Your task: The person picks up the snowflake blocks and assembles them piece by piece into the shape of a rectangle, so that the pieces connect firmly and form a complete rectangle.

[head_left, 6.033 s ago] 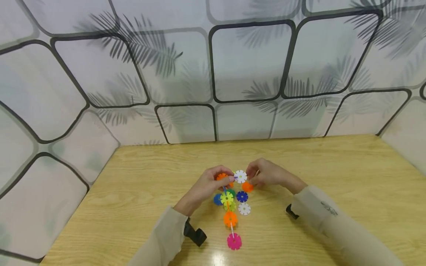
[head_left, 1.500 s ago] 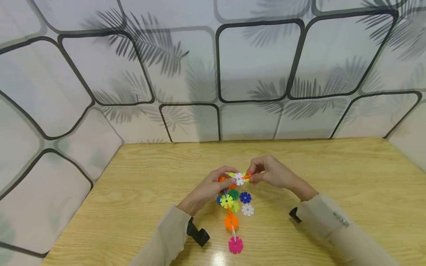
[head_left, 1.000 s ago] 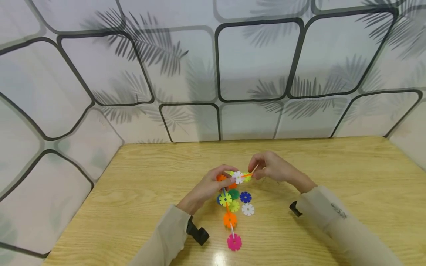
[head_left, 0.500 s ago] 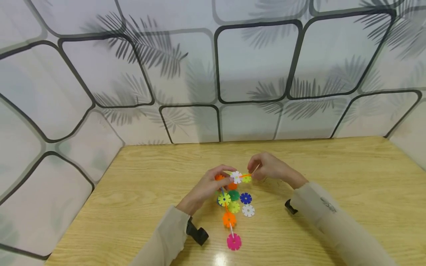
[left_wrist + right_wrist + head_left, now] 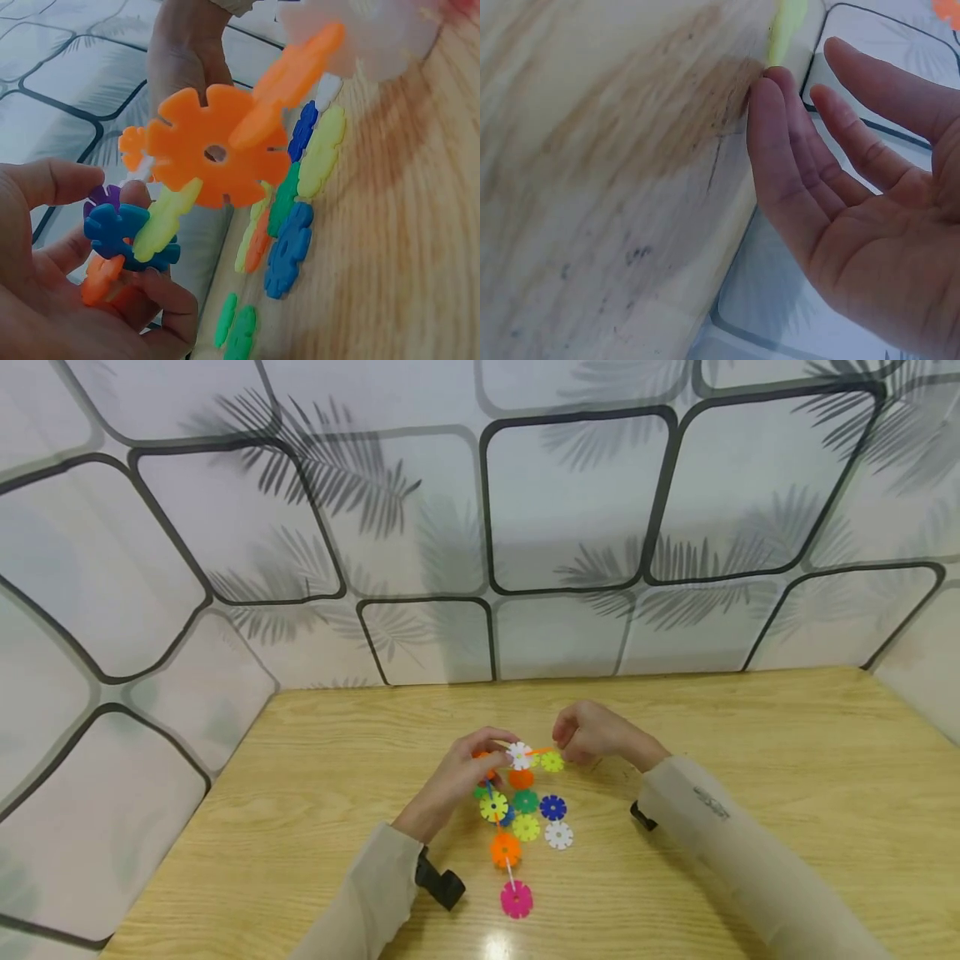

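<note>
Linked notched discs (image 5: 497, 853) run down the lower centre of the frame. Left grip (image 5: 450, 785), left of centre: thumb and fingers clamped on them near their top. At bottom centre, the pink disc (image 5: 517, 900) ends the run; a twist may work its slot joint loose. Loose discs (image 5: 552, 801) lie right of this on the counter (image 5: 712, 752); lowering the run over them could scatter them. Right grip (image 5: 600, 731), right of centre: fingers apart, holding nothing; contact with the yellow disc (image 5: 552, 767) is unclear. A careless sweep could displace it.
</note>
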